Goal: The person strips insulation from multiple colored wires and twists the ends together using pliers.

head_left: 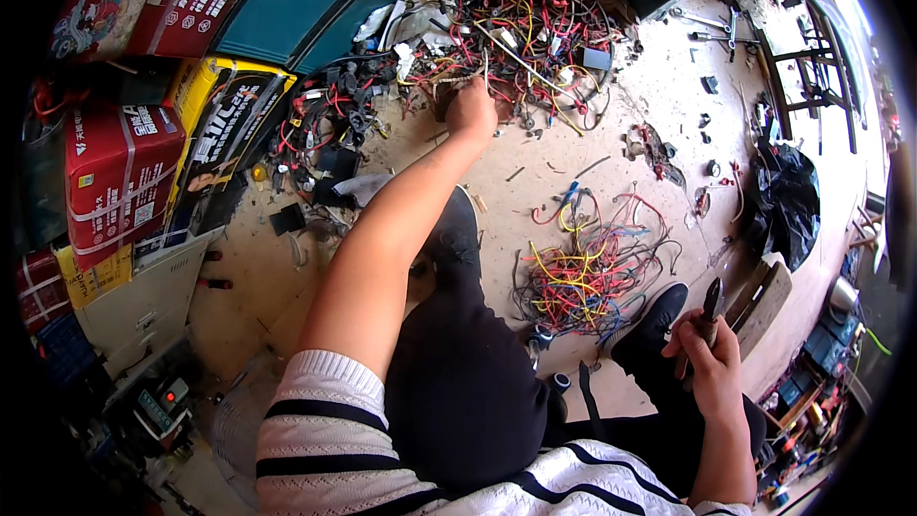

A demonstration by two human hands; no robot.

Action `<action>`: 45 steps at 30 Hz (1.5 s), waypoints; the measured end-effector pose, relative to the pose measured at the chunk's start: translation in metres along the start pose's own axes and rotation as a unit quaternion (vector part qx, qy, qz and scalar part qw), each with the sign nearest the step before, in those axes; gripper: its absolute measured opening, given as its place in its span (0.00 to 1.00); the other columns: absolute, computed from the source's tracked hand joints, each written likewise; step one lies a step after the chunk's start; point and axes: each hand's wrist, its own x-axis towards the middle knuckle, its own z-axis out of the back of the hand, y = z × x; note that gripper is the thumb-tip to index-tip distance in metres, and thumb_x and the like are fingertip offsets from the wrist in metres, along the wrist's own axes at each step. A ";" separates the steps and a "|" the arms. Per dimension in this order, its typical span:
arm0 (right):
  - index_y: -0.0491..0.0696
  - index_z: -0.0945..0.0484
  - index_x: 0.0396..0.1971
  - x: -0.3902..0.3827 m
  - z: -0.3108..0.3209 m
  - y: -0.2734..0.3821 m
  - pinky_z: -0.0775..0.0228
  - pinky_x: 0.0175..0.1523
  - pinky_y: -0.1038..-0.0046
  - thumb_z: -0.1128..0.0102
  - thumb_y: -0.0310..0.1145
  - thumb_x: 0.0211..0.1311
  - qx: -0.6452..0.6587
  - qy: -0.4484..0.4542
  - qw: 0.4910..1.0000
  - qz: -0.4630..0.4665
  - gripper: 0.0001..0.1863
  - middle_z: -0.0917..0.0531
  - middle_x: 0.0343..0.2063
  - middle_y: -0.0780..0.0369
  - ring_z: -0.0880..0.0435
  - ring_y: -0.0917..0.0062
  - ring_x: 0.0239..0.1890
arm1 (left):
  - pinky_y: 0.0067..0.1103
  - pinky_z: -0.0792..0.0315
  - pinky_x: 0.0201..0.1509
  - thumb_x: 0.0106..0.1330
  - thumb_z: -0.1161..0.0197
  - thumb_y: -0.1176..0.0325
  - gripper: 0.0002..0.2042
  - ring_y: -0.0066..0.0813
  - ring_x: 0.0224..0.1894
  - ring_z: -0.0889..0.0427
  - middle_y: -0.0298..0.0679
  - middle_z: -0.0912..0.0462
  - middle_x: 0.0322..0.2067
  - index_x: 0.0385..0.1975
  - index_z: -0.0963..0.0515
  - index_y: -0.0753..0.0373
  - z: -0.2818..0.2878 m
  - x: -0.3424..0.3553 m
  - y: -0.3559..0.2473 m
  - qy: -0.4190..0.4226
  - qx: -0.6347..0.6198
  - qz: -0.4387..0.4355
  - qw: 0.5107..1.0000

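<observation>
My left arm stretches forward, and my left hand (471,111) is closed at the near edge of a big tangled heap of wires (544,29). What its fingers grip is hidden; a thin pale strand (485,65) rises just beyond the fingertips. My right hand (712,355), low on the right, is wrapped round a pair of pliers (713,301) with its dark jaws pointing up and away. Between my feet lies a smaller pile of red, yellow and blue wires (583,277), with neither hand touching it.
Red cartons (124,177) and a yellow-black box (224,124) are stacked at left. Black connectors (334,119) litter the floor beside the heap. A black plastic bag (788,196), wrenches (731,31) and a wooden piece (759,311) lie at right. My shoes (454,234) flank the smaller pile.
</observation>
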 end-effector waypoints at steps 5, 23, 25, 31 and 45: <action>0.45 0.27 0.37 0.002 0.000 0.008 0.35 0.23 0.84 0.48 0.33 0.70 -0.025 0.012 0.999 -0.016 0.07 0.21 0.23 0.66 0.21 0.85 0.26 | 0.24 0.22 0.36 0.59 0.31 0.68 0.10 0.27 0.33 0.15 0.40 0.15 0.30 0.33 0.23 0.65 -0.004 -0.037 0.005 0.170 -0.333 -0.006 0.928; 0.45 0.26 0.48 0.024 -0.009 -0.005 0.28 0.29 0.76 0.60 0.30 0.57 0.055 0.171 0.973 -0.141 0.19 0.20 0.36 0.61 0.19 0.78 0.27 | 0.19 0.20 0.47 0.69 0.42 0.76 0.05 0.28 0.43 0.16 0.43 0.17 0.38 0.42 0.23 0.67 0.071 -0.186 -0.139 0.477 -0.575 -0.061 0.662; 0.45 0.27 0.48 0.026 -0.009 -0.005 0.27 0.37 0.76 0.60 0.29 0.58 0.051 0.186 0.971 -0.138 0.19 0.21 0.39 0.61 0.19 0.77 0.27 | 0.18 0.20 0.48 0.67 0.41 0.78 0.06 0.25 0.43 0.16 0.42 0.16 0.39 0.41 0.22 0.68 0.075 -0.190 -0.140 0.470 -0.569 -0.077 0.671; 0.42 0.23 0.44 0.025 -0.010 -0.004 0.31 0.44 0.77 0.57 0.30 0.59 0.089 0.162 0.968 -0.172 0.17 0.19 0.38 0.61 0.20 0.79 0.32 | 0.17 0.22 0.47 0.65 0.39 0.80 0.05 0.21 0.41 0.17 0.39 0.16 0.38 0.40 0.21 0.68 0.076 -0.198 -0.140 0.439 -0.553 -0.123 0.697; 0.41 0.21 0.42 0.027 -0.007 -0.004 0.36 0.31 0.81 0.55 0.33 0.63 0.149 0.173 0.960 -0.161 0.16 0.17 0.29 0.62 0.25 0.83 0.25 | 0.18 0.24 0.45 0.61 0.36 0.82 0.07 0.22 0.39 0.19 0.40 0.18 0.36 0.38 0.20 0.68 0.078 -0.202 -0.137 0.374 -0.533 -0.208 0.730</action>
